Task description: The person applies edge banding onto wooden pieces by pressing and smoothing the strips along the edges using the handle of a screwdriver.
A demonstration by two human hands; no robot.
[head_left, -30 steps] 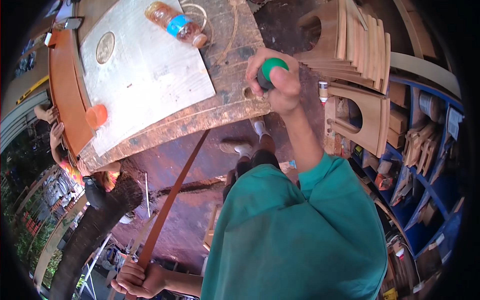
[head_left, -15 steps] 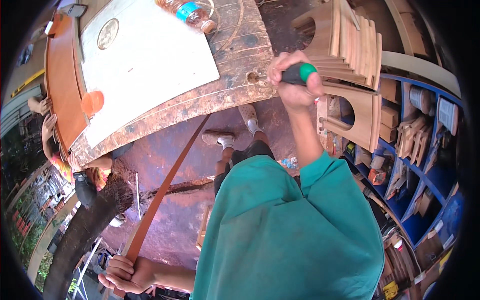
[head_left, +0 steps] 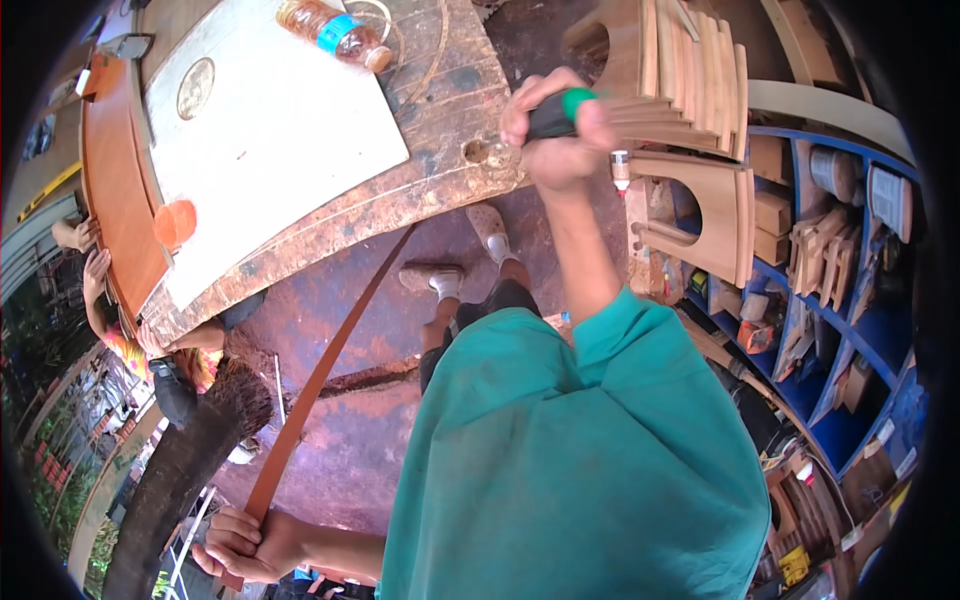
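My left hand (head_left: 258, 545), at the lower left, is closed around one end of a long, narrow reddish-brown strip (head_left: 315, 385). The strip slants away across the floor toward the underside of the worktable. Beyond the table's right corner, my raised right hand (head_left: 560, 135) grips a black and green handle (head_left: 552, 114). Motion smears this hand slightly, and whatever the handle belongs to cannot be made out. Nearest the right hand are the worn wooden worktable (head_left: 440, 180) and a stack of cut wooden panels (head_left: 705, 85).
A white sheet (head_left: 280, 150), a plastic bottle (head_left: 345, 38) and an orange cup (head_left: 175, 224) are on the table. A small white bottle (head_left: 620, 170) stands by the wooden panels. Blue shelves (head_left: 850, 330) line the right. Another person's hands (head_left: 90, 255) touch a brown board (head_left: 122, 180).
The view has shifted slightly, moving the table leftward in it. My right hand has risen a little with the handle, uncovering the small white bottle. My left hand keeps its hold.
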